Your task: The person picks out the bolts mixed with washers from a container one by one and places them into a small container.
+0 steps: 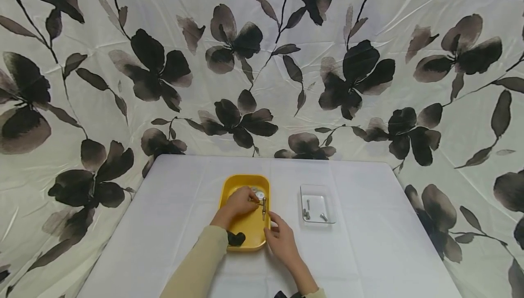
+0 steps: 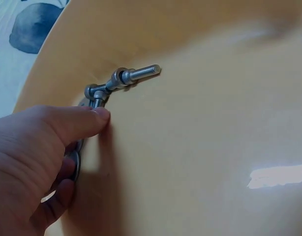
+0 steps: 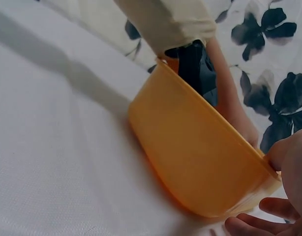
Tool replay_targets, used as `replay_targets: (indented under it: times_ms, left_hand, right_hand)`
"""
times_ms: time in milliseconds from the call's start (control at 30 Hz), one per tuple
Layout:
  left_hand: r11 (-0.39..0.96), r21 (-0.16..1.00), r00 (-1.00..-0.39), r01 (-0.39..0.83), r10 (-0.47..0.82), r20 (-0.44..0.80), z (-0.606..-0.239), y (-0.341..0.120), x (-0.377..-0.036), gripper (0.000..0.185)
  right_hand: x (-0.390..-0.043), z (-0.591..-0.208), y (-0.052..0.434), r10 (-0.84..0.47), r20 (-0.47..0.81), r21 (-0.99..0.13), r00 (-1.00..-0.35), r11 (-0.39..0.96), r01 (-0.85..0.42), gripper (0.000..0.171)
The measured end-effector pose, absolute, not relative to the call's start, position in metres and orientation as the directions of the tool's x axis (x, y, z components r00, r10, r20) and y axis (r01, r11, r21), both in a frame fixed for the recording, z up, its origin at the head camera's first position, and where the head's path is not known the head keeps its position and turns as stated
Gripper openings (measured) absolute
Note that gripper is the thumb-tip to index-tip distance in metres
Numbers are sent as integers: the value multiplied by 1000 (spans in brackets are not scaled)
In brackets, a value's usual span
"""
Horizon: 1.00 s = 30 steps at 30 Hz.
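Observation:
Inside the yellow tray (image 1: 249, 236), my left hand (image 1: 240, 202) pinches a small bolt (image 2: 98, 101) between thumb and finger. Touching or very near that bolt are other metal bolts (image 2: 143, 73), lying along the tray's side. Round metal washers (image 1: 259, 194) lie by the left fingertips and are partly covered by the hand. At the tray's right side, my right hand (image 1: 283, 239) holds the rim, its thumb over the edge and the other fingers loosely along the outside. The thumb's tip is hidden behind the wall in the right wrist view.
A clear plastic box (image 1: 318, 189) stands right of the tray with several small screws (image 1: 324, 217) in it. Both containers rest on a white-covered table (image 1: 368, 243). A floral cloth (image 1: 303, 84) hangs behind the table.

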<state>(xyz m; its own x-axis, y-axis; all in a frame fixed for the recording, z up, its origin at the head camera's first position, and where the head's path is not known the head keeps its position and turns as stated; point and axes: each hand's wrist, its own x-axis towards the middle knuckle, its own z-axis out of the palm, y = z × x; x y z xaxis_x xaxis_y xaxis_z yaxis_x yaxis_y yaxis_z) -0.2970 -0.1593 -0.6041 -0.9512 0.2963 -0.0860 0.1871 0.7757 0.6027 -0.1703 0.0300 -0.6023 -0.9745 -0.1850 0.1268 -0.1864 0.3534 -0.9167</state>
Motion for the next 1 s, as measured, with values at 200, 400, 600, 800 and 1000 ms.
replay_targets:
  times_ms: [200,400,600,800,1000]
  left_hand:
    - [768,606,-957,207,288,-37,-607,-160,-302,6]
    - [776,600,-964,194,263,-28,-606,-160,-301,7]
    - [766,619,-968,176,249,-32,-609,-161,-293,9]
    - [743,650,-974,159,226,-20,-607,-160,-293,11]
    - [707,683,-970,183,241,10,-601,-159,-294,8]
  right_hand:
    - [-173,-598,33,-178,125,-916,-976,359,-182,48]
    - [-173,-599,33,-172,109,-924,-979,347,-164,49]
    - [-168,-603,30,-167,69,-932,-984,342,-123,48]
    - [-171,-604,29,-155,71,-937,-985,328,-119,49]
    - [-175,-607,30,-167,83,-938,-982,321,-134,49]
